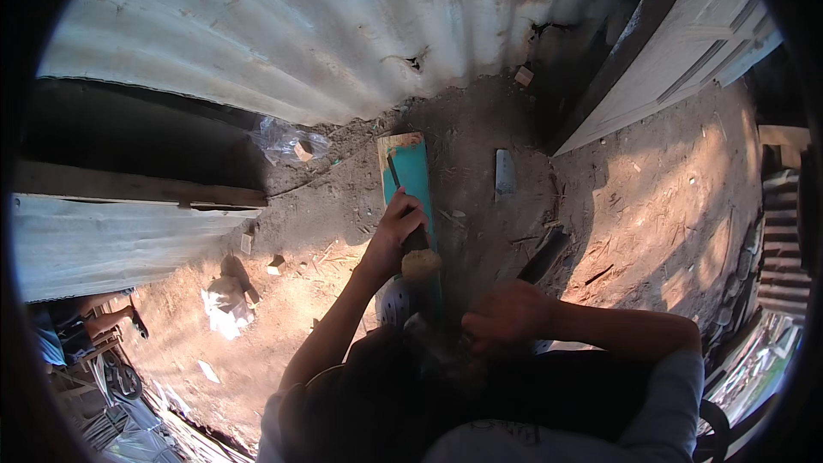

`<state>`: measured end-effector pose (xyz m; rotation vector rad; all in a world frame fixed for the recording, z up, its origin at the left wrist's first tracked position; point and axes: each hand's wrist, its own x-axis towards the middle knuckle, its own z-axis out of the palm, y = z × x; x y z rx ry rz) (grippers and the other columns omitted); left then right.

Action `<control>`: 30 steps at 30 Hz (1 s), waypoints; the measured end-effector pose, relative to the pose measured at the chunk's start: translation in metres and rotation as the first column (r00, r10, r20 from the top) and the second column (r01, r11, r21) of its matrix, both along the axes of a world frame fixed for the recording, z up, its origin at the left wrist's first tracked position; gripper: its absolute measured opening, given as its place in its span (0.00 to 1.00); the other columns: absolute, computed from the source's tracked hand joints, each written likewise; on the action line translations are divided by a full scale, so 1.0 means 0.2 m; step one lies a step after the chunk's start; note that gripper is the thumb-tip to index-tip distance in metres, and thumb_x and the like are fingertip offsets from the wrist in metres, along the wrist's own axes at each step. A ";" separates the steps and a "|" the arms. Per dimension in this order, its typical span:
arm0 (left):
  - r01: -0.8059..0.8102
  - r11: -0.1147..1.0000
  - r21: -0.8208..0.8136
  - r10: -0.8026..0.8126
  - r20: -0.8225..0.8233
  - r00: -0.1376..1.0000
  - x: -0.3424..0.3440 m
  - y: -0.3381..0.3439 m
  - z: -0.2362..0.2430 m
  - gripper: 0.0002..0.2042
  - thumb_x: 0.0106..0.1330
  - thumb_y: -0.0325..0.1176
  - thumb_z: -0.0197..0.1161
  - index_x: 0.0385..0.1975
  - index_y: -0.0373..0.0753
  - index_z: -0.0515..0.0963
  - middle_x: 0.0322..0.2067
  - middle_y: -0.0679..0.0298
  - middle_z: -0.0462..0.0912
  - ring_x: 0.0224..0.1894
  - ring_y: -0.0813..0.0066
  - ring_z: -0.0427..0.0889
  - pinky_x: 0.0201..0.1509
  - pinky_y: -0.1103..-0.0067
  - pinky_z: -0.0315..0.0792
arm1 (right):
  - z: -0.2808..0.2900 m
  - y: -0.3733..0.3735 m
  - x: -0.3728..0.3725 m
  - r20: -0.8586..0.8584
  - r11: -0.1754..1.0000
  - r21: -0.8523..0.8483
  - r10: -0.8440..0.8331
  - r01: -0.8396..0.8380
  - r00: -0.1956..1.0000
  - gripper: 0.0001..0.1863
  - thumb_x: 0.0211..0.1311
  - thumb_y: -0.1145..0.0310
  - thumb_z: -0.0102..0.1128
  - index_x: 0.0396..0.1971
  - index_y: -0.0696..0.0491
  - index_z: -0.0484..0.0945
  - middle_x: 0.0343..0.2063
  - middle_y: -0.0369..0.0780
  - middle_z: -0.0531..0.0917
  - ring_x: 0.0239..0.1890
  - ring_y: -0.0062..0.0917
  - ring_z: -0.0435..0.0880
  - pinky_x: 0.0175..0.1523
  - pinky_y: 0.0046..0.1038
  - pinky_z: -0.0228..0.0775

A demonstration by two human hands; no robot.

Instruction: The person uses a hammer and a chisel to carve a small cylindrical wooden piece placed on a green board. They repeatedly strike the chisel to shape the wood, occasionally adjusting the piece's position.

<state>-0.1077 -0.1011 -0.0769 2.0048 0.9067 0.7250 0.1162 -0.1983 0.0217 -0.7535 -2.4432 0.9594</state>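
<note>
my left hand (406, 218) is wrapped around a slim dark tool (393, 172) over the teal board (416, 173); right of the board, my right hand (509, 315) curls, its hold unclear.

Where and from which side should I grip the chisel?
I'd likely grip its brown handle, coming from the left as the left hand does: the slim blade points away from the person over the teal board, and the tan butt faces toward the body.

teal board (415, 170), tan at far end & upper l side, runs lengthwise away. thin dark blade (393, 171) slants over far half, contact unclear. tan wood pc (422, 266) w/ roundish end, nearer.
</note>
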 end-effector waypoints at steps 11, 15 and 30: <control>0.039 0.999 -0.023 -0.039 0.005 0.999 0.00 0.03 -0.01 0.12 0.43 0.24 0.65 0.26 0.37 0.69 0.32 0.60 0.66 0.42 0.59 0.72 0.69 0.54 0.50 | -0.07 0.05 -0.01 0.007 0.987 0.157 -0.027 0.026 1.000 0.16 0.54 0.52 0.60 0.27 0.47 0.68 0.18 0.33 0.69 0.20 0.23 0.76 0.20 0.27 0.63; 0.047 0.999 -0.025 -0.047 -0.018 0.999 0.00 -0.03 -0.01 0.12 0.43 0.25 0.66 0.26 0.37 0.69 0.32 0.60 0.66 0.41 0.59 0.71 0.68 0.53 0.50 | -0.06 0.01 0.03 -0.015 0.989 0.147 0.033 -0.030 0.999 0.16 0.53 0.52 0.61 0.27 0.47 0.68 0.17 0.32 0.69 0.20 0.23 0.76 0.20 0.27 0.65; 0.093 0.995 0.041 -0.089 -0.089 0.992 0.02 0.00 -0.01 0.12 0.44 0.24 0.65 0.27 0.37 0.70 0.33 0.60 0.66 0.43 0.58 0.71 0.68 0.52 0.51 | -0.04 0.06 0.08 0.127 0.994 0.057 -0.095 0.088 0.987 0.13 0.53 0.57 0.62 0.24 0.46 0.68 0.17 0.32 0.69 0.19 0.22 0.76 0.22 0.26 0.67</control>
